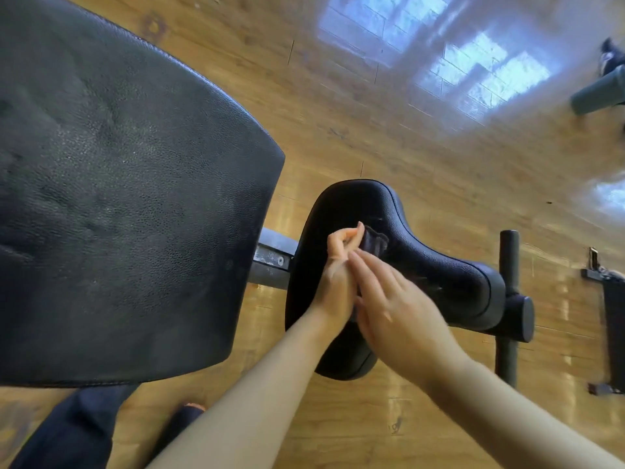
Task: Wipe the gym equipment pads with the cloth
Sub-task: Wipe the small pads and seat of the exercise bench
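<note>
Head view, looking down. A small, dark, folded cloth (373,243) lies on the upper surface of the narrow, black, pebbled-vinyl seat pad (422,262), near its wider end. The left hand (334,272) pinches the cloth's near edge, thumb and forefinger curled together upon it. The right hand (395,306) lies beside and partly over the left with fingers straight and close together, the fingertips reaching the cloth; whether they press it flat cannot be told owing to blur. To the left, well above the seat pad in the frame, stands the large, black, textured back pad (128,198), joined to the seat by a grey steel frame bar (274,257). A black cylindrical roller and post (510,292) close the seat's far end. Beneath all lies a glossy wooden plank floor (338,96).

Hazards, as judged: the cloth is bunched small, so a stroke may cover only a thin strip and leave the seat's sloping flanks untouched. A light two-finger pinch may let the cloth slip off the curved vinyl to the floor. The large back pad appears still to be wiped.
</note>
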A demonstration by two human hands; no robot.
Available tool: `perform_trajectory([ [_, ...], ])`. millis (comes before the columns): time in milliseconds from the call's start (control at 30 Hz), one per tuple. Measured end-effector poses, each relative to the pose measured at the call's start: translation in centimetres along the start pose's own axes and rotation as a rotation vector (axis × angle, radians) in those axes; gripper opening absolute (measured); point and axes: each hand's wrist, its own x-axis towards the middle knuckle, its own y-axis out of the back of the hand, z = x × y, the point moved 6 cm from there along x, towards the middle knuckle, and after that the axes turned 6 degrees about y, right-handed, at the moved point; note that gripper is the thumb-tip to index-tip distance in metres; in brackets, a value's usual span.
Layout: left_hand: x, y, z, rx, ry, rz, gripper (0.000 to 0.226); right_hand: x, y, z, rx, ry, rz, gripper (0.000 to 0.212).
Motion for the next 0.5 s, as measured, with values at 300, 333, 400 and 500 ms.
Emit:
perform_trajectory([
  [300,1.7,3.2,-0.7,0.309,-0.063,0.231,0.045,3.2,-2.8,0.2,-0.193,-0.14,-0.195,0.016],
  [333,1.9,3.7,-1.1,0.376,-0.054,0.254,0.046,3.3,-2.7,-0.1,-0.202,-0.134,-0.2,0.017],
  [400,2.3,4.3,-1.7,0.457,-0.03,0.236,0.044,3.1,-3.1,-0.5,-0.251,-0.115,-0.249,0.031],
  [500,2.2,4.8,-1.7,0.557,-0.024,0.179,0.043,2.1,-3.7,-1.0,-0.348,-0.156,-0.406,0.048],
])
